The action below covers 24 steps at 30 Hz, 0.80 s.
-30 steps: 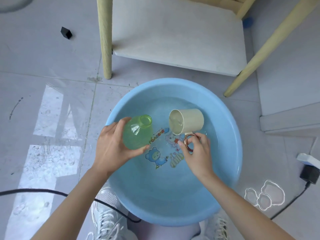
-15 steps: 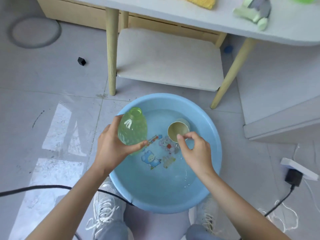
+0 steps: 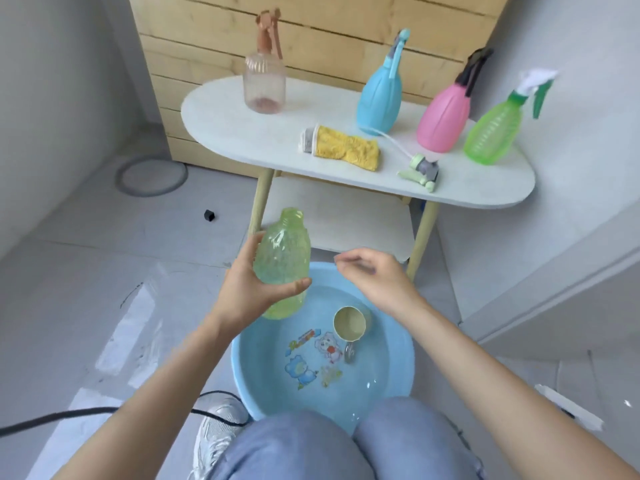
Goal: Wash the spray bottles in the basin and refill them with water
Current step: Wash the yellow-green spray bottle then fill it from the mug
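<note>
My left hand [image 3: 247,287] grips a yellow-green spray bottle [image 3: 282,261] without its spray head, held upright above the far left rim of the blue basin [image 3: 242,368]. My right hand [image 3: 375,275] hovers over the basin's far rim, fingers loosely curled, holding nothing. A beige cup [image 3: 350,323] with a metal ring handle lies in the water. The loose green spray head [image 3: 419,169] with its tube lies on the white table [image 3: 225,109]. On that table stand a clear pink bottle [image 3: 265,76], a blue bottle [image 3: 381,95], a pink bottle [image 3: 445,114] and a green bottle [image 3: 493,131].
A yellow cloth [image 3: 346,148] lies on the table. A lower shelf [image 3: 336,220] sits between the table's wooden legs. A black cable [image 3: 104,410] runs across the tiled floor at the left. A small black object [image 3: 209,215] lies on the floor. My knees [image 3: 311,445] are at the basin's near rim.
My right hand let go of the cup, which now lies in the water, and rose. My left hand lifted the bottle upright. The view tilted up to show the table top.
</note>
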Each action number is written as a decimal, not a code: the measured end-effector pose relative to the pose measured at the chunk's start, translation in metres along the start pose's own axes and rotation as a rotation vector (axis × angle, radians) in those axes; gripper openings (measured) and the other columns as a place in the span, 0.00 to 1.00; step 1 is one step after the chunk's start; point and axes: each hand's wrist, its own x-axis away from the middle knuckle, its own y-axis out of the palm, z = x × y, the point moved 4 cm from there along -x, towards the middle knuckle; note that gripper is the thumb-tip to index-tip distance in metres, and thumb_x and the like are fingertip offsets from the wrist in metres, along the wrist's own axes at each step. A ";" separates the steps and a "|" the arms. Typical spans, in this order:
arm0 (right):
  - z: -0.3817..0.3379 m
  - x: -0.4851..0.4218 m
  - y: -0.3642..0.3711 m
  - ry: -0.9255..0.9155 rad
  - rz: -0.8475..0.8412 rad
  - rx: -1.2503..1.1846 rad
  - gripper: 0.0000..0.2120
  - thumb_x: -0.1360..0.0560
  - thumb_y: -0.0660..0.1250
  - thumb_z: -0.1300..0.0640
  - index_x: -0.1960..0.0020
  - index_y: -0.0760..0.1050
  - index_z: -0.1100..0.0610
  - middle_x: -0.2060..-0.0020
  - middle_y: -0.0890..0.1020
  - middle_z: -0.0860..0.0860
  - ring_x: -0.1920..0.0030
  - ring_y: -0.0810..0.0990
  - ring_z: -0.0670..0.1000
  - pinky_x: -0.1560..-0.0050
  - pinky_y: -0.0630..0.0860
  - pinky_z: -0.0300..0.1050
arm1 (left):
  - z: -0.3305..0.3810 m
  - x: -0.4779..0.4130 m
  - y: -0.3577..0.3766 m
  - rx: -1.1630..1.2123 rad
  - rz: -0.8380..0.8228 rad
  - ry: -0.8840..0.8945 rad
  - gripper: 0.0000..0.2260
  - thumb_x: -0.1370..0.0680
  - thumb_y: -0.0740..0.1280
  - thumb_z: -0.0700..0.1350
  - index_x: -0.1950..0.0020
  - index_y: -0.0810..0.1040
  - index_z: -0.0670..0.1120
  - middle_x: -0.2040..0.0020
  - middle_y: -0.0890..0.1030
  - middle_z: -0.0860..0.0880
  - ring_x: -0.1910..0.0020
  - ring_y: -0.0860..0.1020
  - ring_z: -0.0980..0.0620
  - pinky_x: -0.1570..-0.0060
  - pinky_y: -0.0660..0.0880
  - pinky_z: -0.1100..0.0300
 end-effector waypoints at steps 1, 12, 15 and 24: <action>-0.011 0.002 -0.005 -0.009 0.003 -0.014 0.06 0.25 0.66 0.51 0.50 0.81 0.48 0.52 0.83 0.42 0.54 0.80 0.41 0.64 0.71 0.29 | 0.007 -0.001 -0.001 0.014 0.002 0.002 0.41 0.47 0.77 0.64 0.37 0.69 0.55 0.42 0.78 0.55 0.40 0.76 0.53 0.39 0.74 0.48; -0.098 -0.001 -0.084 -0.147 0.063 -0.041 0.03 0.25 0.68 0.53 0.53 0.80 0.48 0.51 0.84 0.46 0.47 0.81 0.46 0.52 0.72 0.37 | 0.107 -0.013 -0.003 0.039 0.019 0.066 0.40 0.50 0.77 0.61 0.41 0.71 0.59 0.47 0.78 0.57 0.45 0.77 0.54 0.46 0.77 0.53; -0.105 -0.010 -0.101 -0.157 0.084 -0.033 0.05 0.26 0.68 0.54 0.50 0.80 0.50 0.53 0.84 0.46 0.51 0.81 0.45 0.57 0.71 0.36 | 0.129 -0.018 -0.001 0.038 0.030 0.073 0.37 0.50 0.77 0.61 0.43 0.70 0.60 0.47 0.78 0.57 0.45 0.77 0.53 0.47 0.77 0.52; -0.086 -0.058 -0.138 -0.133 0.151 0.236 0.18 0.26 0.68 0.53 0.37 0.74 0.53 0.38 0.77 0.50 0.41 0.75 0.48 0.44 0.69 0.39 | 0.150 -0.047 0.015 0.086 0.094 0.054 0.38 0.50 0.77 0.62 0.42 0.71 0.60 0.46 0.80 0.53 0.45 0.78 0.50 0.46 0.77 0.46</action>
